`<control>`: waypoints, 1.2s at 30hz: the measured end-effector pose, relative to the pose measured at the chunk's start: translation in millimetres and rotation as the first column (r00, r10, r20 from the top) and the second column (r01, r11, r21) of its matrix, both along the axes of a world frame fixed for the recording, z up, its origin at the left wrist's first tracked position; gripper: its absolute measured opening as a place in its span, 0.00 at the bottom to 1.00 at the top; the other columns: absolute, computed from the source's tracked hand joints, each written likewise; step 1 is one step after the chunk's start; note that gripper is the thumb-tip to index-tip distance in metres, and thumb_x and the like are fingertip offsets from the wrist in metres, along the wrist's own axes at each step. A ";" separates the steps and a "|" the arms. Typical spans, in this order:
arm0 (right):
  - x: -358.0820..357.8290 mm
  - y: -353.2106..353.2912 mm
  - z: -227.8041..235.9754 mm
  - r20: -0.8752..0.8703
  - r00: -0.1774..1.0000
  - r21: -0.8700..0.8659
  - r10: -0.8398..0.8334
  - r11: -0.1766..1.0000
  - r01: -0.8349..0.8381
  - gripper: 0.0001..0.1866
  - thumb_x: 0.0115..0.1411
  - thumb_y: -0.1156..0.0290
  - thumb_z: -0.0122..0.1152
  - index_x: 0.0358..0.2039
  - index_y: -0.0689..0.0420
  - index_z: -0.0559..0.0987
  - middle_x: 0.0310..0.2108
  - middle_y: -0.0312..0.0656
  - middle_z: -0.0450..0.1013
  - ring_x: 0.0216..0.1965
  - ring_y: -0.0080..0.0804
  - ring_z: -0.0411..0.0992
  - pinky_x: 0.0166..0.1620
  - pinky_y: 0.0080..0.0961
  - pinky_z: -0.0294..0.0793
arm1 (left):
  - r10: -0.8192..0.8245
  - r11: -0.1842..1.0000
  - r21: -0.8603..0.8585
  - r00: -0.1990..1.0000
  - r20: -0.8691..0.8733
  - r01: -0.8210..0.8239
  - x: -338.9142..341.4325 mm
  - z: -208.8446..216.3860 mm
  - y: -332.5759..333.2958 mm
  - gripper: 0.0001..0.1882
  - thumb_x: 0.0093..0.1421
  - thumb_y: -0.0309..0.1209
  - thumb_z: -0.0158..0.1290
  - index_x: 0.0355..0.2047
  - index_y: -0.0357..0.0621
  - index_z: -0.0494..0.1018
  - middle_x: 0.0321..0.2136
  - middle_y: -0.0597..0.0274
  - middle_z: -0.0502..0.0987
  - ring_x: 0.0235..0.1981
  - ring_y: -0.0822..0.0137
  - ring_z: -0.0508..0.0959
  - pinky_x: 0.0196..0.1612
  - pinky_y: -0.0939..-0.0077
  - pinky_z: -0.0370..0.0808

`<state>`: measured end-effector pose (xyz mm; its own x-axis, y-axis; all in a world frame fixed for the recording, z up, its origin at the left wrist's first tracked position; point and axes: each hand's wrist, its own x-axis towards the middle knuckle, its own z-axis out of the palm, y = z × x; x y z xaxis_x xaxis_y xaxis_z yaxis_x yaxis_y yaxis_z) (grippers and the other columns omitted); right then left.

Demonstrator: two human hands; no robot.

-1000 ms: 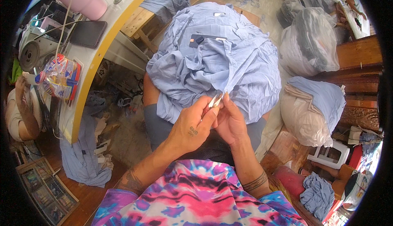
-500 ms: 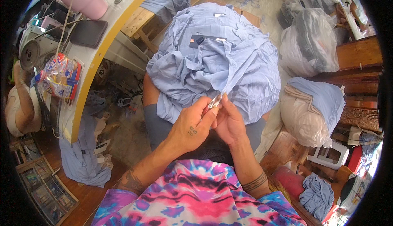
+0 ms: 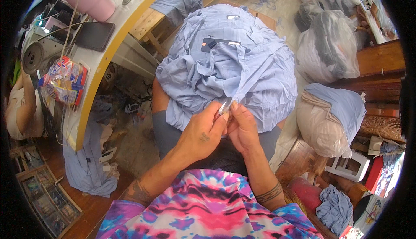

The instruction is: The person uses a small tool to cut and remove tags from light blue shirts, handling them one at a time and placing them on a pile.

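Note:
A large heap of light blue cloth (image 3: 268,74) lies across my lap, with dark labels (image 3: 216,44) showing on top. My left hand (image 3: 203,130) is closed round small metal thread snips (image 3: 222,108), their pointed blades showing above my fingers. Close beside it, my right hand (image 3: 243,128) pinches the near edge of the blue cloth between thumb and fingers. The blade tips sit just left of my right thumb. My fingers hide the lower part of the snips.
At the left, a yellow-edged table (image 3: 97,74) carries a pink tumbler (image 3: 89,1), a dark phone (image 3: 94,36) and colourful packets (image 3: 65,81). Another person's arm (image 3: 28,104) shows beyond it. Stuffed plastic bags (image 3: 327,48) and a white stool (image 3: 349,165) stand at the right.
The snips have drawn slightly left, away from my right thumb, and their blades tilt differently. My right hand has shifted a little. The cloth heap stays in place.

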<state>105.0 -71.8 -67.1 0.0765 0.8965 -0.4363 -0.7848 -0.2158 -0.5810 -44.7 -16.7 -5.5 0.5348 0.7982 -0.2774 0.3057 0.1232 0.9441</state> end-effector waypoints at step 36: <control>5.5 -2.3 -5.6 -0.091 0.995 -0.038 -0.042 0.999 0.038 0.11 0.74 0.60 0.58 0.40 0.54 0.78 0.35 0.34 0.77 0.34 0.23 0.72 0.41 0.23 0.72 | 0.011 1.000 0.026 1.000 0.000 -0.011 3.0 2.5 -2.5 0.10 0.71 0.32 0.45 0.42 0.37 0.72 0.22 0.61 0.74 0.23 0.70 0.73 0.30 0.70 0.70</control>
